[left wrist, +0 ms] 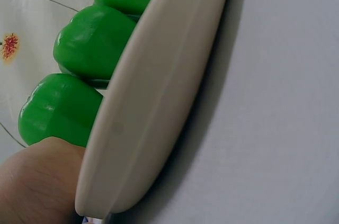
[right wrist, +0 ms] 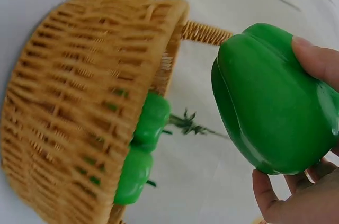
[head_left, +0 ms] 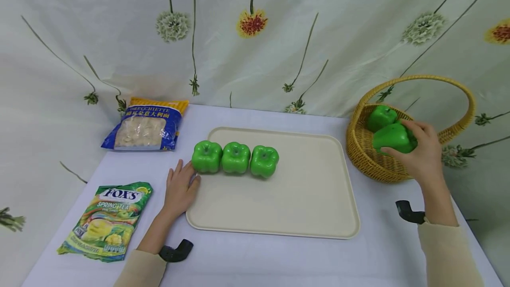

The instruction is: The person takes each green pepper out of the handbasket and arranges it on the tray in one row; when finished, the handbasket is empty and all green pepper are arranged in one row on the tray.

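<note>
Above the basket [head_left: 368,167], your right hand [head_left: 424,152] is grasping a pepper [head_left: 393,138], probably light, stiff and slippery, best held round its sides, while your left hand [head_left: 180,189], fingers loosely extended, is resting at the tray [head_left: 275,205].

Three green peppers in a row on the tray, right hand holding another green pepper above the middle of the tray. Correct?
Not the last part: the right hand holds the other green pepper over the wicker basket, not above the middle of the tray. The head view shows it. Three green peppers in a row stands.
</note>
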`<act>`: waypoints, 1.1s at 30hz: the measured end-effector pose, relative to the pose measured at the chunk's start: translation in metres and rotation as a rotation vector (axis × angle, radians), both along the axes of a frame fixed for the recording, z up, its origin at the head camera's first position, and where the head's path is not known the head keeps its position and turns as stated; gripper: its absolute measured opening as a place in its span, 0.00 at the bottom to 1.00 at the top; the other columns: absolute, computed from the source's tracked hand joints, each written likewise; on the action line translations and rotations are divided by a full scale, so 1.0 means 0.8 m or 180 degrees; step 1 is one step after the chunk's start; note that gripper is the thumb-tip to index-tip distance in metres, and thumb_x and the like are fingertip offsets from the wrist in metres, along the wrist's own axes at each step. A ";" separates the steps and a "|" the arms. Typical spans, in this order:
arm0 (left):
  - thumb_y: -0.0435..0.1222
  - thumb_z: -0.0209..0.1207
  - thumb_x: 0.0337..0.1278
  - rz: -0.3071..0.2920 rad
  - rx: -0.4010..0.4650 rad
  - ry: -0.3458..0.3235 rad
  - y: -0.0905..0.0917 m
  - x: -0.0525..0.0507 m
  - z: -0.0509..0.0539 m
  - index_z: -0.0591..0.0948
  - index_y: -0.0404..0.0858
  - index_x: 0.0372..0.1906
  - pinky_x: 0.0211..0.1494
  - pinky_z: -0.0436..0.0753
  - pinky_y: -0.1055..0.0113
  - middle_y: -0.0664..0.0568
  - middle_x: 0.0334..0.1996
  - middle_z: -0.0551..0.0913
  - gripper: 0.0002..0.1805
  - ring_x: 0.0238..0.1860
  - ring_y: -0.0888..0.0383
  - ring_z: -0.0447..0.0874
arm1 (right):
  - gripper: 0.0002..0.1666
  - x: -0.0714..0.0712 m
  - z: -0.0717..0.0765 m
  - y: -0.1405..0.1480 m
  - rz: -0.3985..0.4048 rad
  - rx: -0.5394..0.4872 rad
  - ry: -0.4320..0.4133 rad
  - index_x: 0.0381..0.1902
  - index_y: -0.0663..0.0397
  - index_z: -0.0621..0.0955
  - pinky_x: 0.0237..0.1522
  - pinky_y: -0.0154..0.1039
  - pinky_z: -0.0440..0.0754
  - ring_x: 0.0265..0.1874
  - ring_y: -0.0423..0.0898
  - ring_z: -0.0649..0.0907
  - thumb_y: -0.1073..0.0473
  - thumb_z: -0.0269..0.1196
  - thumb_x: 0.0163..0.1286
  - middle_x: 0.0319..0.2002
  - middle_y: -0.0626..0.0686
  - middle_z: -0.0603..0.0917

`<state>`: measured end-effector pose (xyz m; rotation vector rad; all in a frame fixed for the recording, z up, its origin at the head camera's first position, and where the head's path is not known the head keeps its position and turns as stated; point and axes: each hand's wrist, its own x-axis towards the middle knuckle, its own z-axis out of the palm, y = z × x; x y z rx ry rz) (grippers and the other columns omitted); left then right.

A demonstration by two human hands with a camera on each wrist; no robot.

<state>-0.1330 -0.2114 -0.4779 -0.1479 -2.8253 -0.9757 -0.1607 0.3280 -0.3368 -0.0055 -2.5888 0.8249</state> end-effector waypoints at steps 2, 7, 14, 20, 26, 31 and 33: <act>0.32 0.47 0.68 0.0001 0.0002 -0.0008 0.000 0.000 0.001 0.68 0.32 0.68 0.73 0.37 0.31 0.34 0.71 0.64 0.25 0.75 0.28 0.44 | 0.48 0.001 0.002 -0.009 0.0093 0.0036 0.0046 0.67 0.64 0.70 0.56 0.72 0.67 0.61 0.71 0.66 0.71 0.77 0.46 0.63 0.71 0.66; 0.32 0.47 0.68 0.0003 -0.0001 -0.0013 0.000 0.001 0.001 0.68 0.32 0.69 0.73 0.37 0.31 0.34 0.71 0.64 0.26 0.75 0.29 0.44 | 0.49 0.000 0.000 -0.030 0.0321 0.0092 0.0010 0.67 0.63 0.70 0.56 0.75 0.65 0.62 0.72 0.65 0.70 0.77 0.46 0.63 0.70 0.66; 0.32 0.47 0.68 0.0009 0.0006 -0.0030 0.000 0.001 0.002 0.68 0.33 0.68 0.74 0.37 0.32 0.34 0.71 0.64 0.25 0.75 0.29 0.44 | 0.46 -0.005 -0.018 -0.061 0.0635 0.0132 0.0095 0.62 0.65 0.73 0.55 0.73 0.66 0.61 0.70 0.67 0.70 0.78 0.43 0.60 0.69 0.69; 0.33 0.46 0.68 0.0010 -0.0003 -0.0066 0.001 0.001 0.003 0.67 0.33 0.69 0.74 0.36 0.33 0.34 0.72 0.63 0.26 0.76 0.29 0.43 | 0.46 -0.010 -0.040 -0.091 0.0888 0.0118 0.0090 0.61 0.67 0.73 0.55 0.68 0.67 0.58 0.66 0.68 0.70 0.79 0.42 0.58 0.68 0.71; 0.32 0.46 0.68 0.0008 -0.0002 -0.0050 0.000 0.001 0.001 0.67 0.33 0.69 0.74 0.37 0.32 0.35 0.72 0.63 0.26 0.76 0.30 0.43 | 0.46 -0.015 -0.058 -0.124 0.1081 0.0154 -0.0101 0.62 0.65 0.73 0.55 0.65 0.69 0.58 0.63 0.69 0.68 0.79 0.44 0.59 0.66 0.72; 0.32 0.46 0.68 0.0005 0.0003 -0.0025 -0.001 0.000 -0.001 0.67 0.33 0.70 0.73 0.37 0.32 0.35 0.71 0.64 0.26 0.75 0.29 0.44 | 0.46 -0.016 -0.070 -0.150 0.1245 0.0141 -0.0232 0.63 0.63 0.73 0.62 0.65 0.67 0.59 0.60 0.70 0.65 0.79 0.44 0.59 0.63 0.73; 0.33 0.46 0.68 0.0004 -0.0005 -0.0018 -0.002 0.000 -0.002 0.67 0.33 0.70 0.74 0.38 0.32 0.35 0.71 0.64 0.26 0.75 0.29 0.44 | 0.47 -0.016 -0.074 -0.160 0.1318 0.0150 -0.0215 0.62 0.62 0.74 0.63 0.64 0.66 0.60 0.60 0.70 0.64 0.80 0.43 0.59 0.62 0.73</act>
